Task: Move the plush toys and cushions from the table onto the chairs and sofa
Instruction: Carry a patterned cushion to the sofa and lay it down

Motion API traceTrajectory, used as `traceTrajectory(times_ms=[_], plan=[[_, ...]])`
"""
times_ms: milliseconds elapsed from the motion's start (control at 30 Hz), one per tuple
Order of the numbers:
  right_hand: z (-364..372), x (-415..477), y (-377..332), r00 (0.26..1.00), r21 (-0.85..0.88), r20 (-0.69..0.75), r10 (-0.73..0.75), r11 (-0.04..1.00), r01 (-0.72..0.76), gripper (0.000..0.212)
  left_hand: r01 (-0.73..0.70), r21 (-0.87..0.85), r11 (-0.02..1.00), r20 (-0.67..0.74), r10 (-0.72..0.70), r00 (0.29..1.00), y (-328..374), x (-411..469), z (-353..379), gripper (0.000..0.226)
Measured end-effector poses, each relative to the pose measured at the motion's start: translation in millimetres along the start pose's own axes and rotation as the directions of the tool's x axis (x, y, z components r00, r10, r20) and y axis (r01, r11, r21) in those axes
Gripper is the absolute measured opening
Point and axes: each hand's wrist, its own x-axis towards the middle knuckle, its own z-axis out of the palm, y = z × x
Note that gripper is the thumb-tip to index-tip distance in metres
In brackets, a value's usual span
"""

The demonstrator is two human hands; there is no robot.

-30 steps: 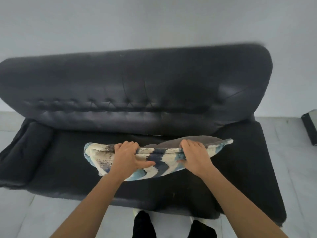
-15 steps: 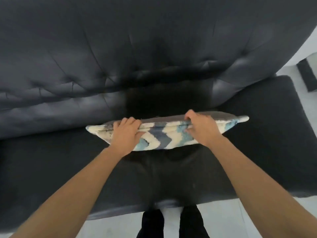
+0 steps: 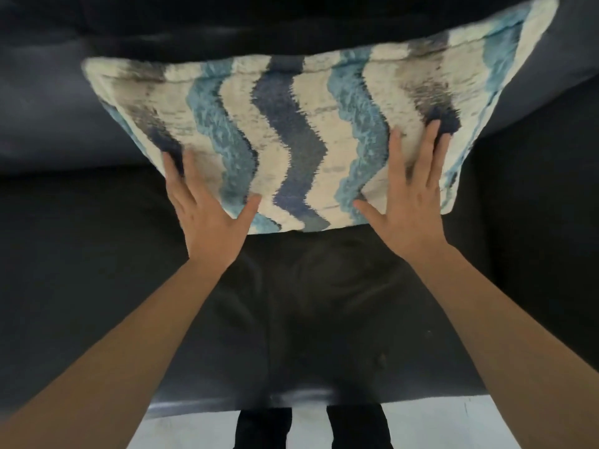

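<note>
Soft, light cushion (image 3: 291,137) leans at the sofa's (image 3: 81,270) back edge; left hand (image 3: 207,218) and right hand (image 3: 411,205) press flat, fingers (image 3: 431,147) spread, gripping nothing.

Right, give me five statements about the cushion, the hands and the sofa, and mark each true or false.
1. The cushion has wavy blue, teal and cream stripes. True.
2. Only the left hand touches the cushion. False: the right hand lies on it too.
3. Both hands lie flat on the cushion with fingers spread. True.
4. The cushion lies on a wooden table. False: it rests on the dark sofa, against the backrest.
5. A plush toy sits beside the cushion. False: none is in view.
</note>
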Motion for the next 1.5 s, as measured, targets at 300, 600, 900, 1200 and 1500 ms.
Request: traceTrajectory(times_ms=[300, 600, 900, 1200, 1500], plan=[[42, -6, 5, 1.0, -0.082, -0.016, -0.014, 0.997, 0.013, 0.12, 0.508, -0.576, 0.64, 0.259, -0.447, 0.856, -39, 47, 5, 0.129], [62, 0, -33, 0.986, 0.075, -0.084, -0.145, 0.986, 0.151, 0.088, 0.245, -0.604, 0.758, -0.209, -0.447, 0.87, -48, 53, -33, 0.1], [61, 9, -113, 0.95, 0.064, -0.306, -0.061, 0.994, 0.085, 0.072, 0.35, -0.306, 0.885, 0.15, -0.318, 0.936, -92, 51, -39, 0.121], [47, 96, -106, 0.808, -0.192, -0.119, -0.578, 0.811, 0.552, 0.075, 0.551, -0.288, 0.783, 0.219, -0.506, 0.834, -99, 62, -22, 0.138], [28, 42, 3, 0.922, -0.152, -0.377, 0.092, 0.975, -0.159, 0.084, 0.235, -0.02, 0.972, -0.29, -0.231, 0.929, -58, 36, -20, 0.084]])
